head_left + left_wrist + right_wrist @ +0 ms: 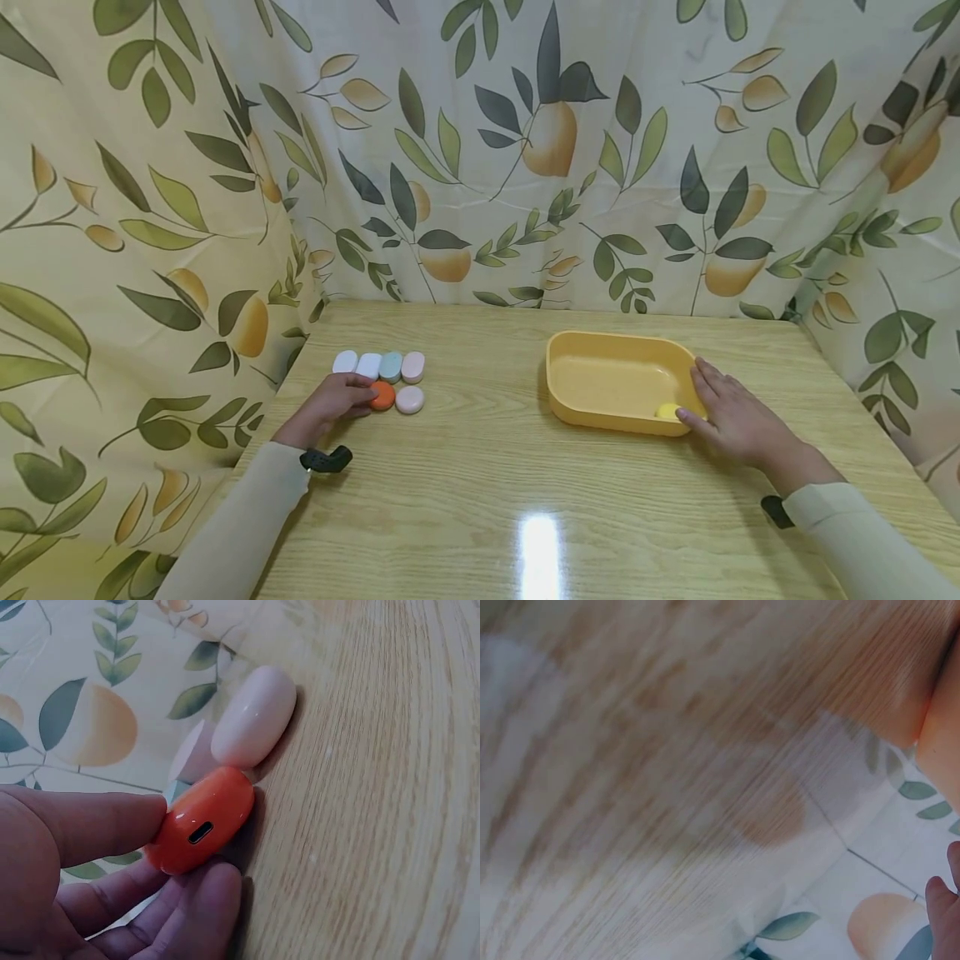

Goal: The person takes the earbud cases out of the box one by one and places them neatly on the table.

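My left hand (335,403) pinches an orange rounded case (206,817) with a small charging port, like an earbud case, between thumb and fingers at the left of the table. Touching or close beside it is a pale pink rounded case (256,716). Behind them, in the head view, stand a white case (345,361), another white case (369,367), a light blue one (391,367) and a pink one (412,367) in a row. My right hand (738,417) rests with straight fingers against the right end of a yellow tray (600,419). A small yellow piece (666,411) lies inside, near my thumb.
The wood-grain table (465,492) spans between both hands, with a bright light reflection near its front. A leaf-and-fruit patterned curtain (480,225) hangs behind and along both sides.
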A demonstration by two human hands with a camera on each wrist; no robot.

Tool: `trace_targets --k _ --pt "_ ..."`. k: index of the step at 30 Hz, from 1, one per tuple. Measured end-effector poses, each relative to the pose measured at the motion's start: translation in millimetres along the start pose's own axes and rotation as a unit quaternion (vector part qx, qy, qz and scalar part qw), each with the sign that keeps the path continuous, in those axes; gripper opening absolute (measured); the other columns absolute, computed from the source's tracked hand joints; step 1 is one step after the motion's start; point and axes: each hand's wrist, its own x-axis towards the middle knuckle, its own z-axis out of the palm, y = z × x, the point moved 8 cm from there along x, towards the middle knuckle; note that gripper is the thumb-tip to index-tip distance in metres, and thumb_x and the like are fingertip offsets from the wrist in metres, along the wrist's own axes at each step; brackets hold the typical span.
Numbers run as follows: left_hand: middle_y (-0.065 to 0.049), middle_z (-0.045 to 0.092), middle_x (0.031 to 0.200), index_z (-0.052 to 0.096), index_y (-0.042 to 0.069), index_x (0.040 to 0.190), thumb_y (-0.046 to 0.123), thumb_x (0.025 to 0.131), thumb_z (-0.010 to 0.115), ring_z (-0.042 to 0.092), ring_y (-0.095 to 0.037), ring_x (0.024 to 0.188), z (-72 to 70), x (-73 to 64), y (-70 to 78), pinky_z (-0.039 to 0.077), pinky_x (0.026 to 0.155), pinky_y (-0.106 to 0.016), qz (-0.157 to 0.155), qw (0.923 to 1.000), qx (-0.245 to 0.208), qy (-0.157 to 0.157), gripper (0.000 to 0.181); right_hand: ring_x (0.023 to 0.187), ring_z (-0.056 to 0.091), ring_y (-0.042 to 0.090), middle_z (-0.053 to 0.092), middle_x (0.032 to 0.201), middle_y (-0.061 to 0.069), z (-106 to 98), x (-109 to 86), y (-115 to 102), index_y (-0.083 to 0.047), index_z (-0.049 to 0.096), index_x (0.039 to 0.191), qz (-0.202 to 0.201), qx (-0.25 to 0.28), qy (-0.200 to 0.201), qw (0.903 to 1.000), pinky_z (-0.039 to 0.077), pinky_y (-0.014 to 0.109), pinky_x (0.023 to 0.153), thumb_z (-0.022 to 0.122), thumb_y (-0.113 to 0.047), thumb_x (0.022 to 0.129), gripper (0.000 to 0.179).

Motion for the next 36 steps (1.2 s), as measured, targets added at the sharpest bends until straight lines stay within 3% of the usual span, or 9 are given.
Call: trace_targets --k 8,19,27,36 --pt "-0.015 0.065 0.109 0.059 -0.008 0.121 0.007 0.092 0.066 0.066 -0.017 0.084 -2.1 0.0 0.4 0.057 0.074 -0.030 -0.020 0.9992 0.028 0.018 0.033 0.143 0.010 0.044 0.009 0.156 0.030 0.9 -0.1 0.9 0.013 0.012 0.149 0.004 0.003 0.007 1.0000 -0.002 0.049 0.117 0.041 -0.049 0.102 0.083" --pt "-0.019 0.064 0.111 0.059 -0.010 0.119 0.004 0.093 0.065 0.066 -0.018 0.086 -3.4 3.9 -0.6 0.057 0.073 -0.031 -0.010 0.9991 0.033 0.025 0.030 0.143 0.008 0.045 0.006 0.156 0.030 -0.3 -0.2 -0.8 0.013 0.009 0.149 0.008 0.002 -0.003 1.0000 -0.003 0.050 0.116 0.040 -0.049 0.102 0.084" --pt "-0.017 0.062 0.110 0.063 -0.008 0.110 0.003 0.090 0.069 0.064 -0.017 0.083 -4.6 1.3 -0.3 0.058 0.072 -0.030 -0.009 0.9987 0.038 0.034 0.024 0.143 0.008 0.045 0.004 0.156 0.030 -0.3 0.0 -1.0 0.013 0.007 0.149 0.008 0.001 -0.007 0.9999 -0.004 0.050 0.116 0.038 -0.049 0.103 0.084" --pt "-0.016 0.064 0.106 0.062 -0.009 0.113 0.006 0.091 0.068 0.065 -0.018 0.083 -6.6 -4.3 1.1 0.057 0.074 -0.031 -0.009 0.9977 0.055 0.038 0.027 0.142 0.009 0.046 0.005 0.157 0.030 1.5 -0.3 0.5 0.012 0.007 0.149 0.011 0.004 -0.007 0.9999 -0.003 0.050 0.116 0.038 -0.050 0.103 0.084"
